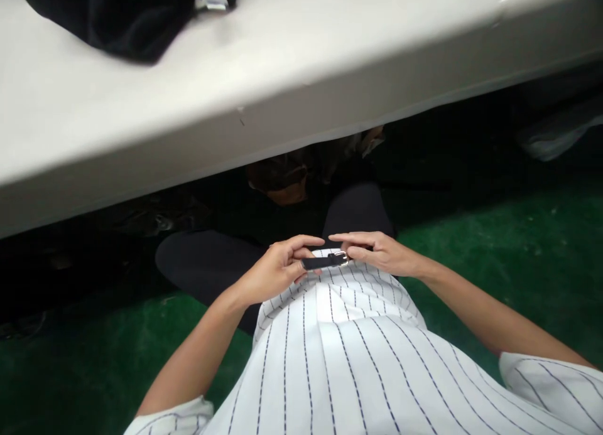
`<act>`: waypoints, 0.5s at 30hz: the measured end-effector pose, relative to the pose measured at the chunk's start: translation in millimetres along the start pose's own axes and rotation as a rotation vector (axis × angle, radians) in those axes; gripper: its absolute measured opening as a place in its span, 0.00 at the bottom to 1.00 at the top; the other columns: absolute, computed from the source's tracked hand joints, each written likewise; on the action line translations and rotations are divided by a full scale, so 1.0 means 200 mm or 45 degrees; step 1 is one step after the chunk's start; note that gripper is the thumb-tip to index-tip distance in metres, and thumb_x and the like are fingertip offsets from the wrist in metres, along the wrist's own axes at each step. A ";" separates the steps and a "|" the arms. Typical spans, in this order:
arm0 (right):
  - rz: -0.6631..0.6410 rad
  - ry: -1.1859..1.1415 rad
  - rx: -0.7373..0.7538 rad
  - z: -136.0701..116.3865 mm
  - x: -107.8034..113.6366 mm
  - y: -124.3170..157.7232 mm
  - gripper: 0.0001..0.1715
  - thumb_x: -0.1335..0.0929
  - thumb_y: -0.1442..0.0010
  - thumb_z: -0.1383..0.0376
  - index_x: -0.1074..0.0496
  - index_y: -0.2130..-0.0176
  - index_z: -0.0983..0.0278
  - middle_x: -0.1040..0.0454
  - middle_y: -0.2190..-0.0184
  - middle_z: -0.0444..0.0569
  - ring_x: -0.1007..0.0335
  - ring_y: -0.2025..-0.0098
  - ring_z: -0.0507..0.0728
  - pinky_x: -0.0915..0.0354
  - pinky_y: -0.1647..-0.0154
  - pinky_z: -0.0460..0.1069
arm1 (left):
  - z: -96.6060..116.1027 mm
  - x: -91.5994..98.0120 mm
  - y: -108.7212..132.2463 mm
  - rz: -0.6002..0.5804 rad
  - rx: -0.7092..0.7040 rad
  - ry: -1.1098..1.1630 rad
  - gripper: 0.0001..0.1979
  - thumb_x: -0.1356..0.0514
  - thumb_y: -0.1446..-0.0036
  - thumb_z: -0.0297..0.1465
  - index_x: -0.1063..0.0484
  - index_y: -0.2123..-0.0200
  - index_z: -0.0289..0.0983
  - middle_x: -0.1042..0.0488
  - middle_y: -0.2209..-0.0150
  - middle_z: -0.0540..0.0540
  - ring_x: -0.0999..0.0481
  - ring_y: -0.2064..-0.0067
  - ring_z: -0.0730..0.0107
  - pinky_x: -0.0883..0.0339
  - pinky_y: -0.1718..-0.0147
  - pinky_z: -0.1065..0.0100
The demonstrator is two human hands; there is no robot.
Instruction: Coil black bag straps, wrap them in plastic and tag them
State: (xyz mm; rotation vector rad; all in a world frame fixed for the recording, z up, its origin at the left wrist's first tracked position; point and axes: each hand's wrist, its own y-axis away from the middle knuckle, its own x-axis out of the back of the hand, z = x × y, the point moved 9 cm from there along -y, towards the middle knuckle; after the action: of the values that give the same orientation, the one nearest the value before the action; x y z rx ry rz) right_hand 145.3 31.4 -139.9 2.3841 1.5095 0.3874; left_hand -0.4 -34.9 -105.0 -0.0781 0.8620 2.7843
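A short black strap with a silver buckle (325, 260) is held above my lap, in front of my white striped shirt. My left hand (277, 264) grips its plain end between thumb and fingers. At the buckle end is my right hand (377, 252), its thumb and fingertips touching or very near the metal frame; the index finger is stretched out towards my left hand. What the lower fingers of my right hand do is partly hidden.
A white table (282, 64) runs across in front of me, its edge above my knees. On it at the upper left lies a dark fabric item (127, 21) with a metal clasp. Brownish items (282, 181) are in the shadow under the table, above the green floor (518, 253).
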 end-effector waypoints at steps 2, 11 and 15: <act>-0.054 -0.037 0.134 -0.06 -0.06 0.00 0.23 0.36 0.32 0.57 0.33 0.40 0.59 0.26 0.54 0.51 0.30 0.53 0.57 0.34 0.52 0.53 | 0.00 -0.02 0.00 -0.042 -0.008 0.027 0.20 0.41 0.47 0.24 0.29 0.49 0.37 0.21 0.68 0.45 0.28 0.73 0.71 0.39 0.77 0.72; -0.006 -0.227 0.369 -0.23 -0.13 -0.03 0.12 0.26 0.44 0.61 0.21 0.58 0.59 0.29 0.54 0.50 0.31 0.51 0.58 0.34 0.47 0.55 | -0.03 0.01 0.02 0.024 0.011 -0.028 0.14 0.32 0.50 0.31 0.26 0.58 0.38 0.23 0.63 0.45 0.24 0.62 0.66 0.31 0.64 0.69; 0.003 -0.318 0.293 -0.20 -0.14 -0.03 0.09 0.25 0.45 0.60 0.22 0.65 0.63 0.29 0.57 0.50 0.31 0.55 0.56 0.33 0.50 0.54 | 0.00 -0.02 0.02 0.158 -0.073 -0.292 0.14 0.31 0.52 0.34 0.24 0.61 0.39 0.22 0.63 0.46 0.23 0.62 0.63 0.32 0.66 0.69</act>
State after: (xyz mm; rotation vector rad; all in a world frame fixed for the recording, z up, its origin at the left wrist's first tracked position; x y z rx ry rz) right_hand 114.3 13.2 -107.3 2.4930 1.5037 -0.0886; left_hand 2.3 -39.1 -103.3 0.2888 0.7529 2.8579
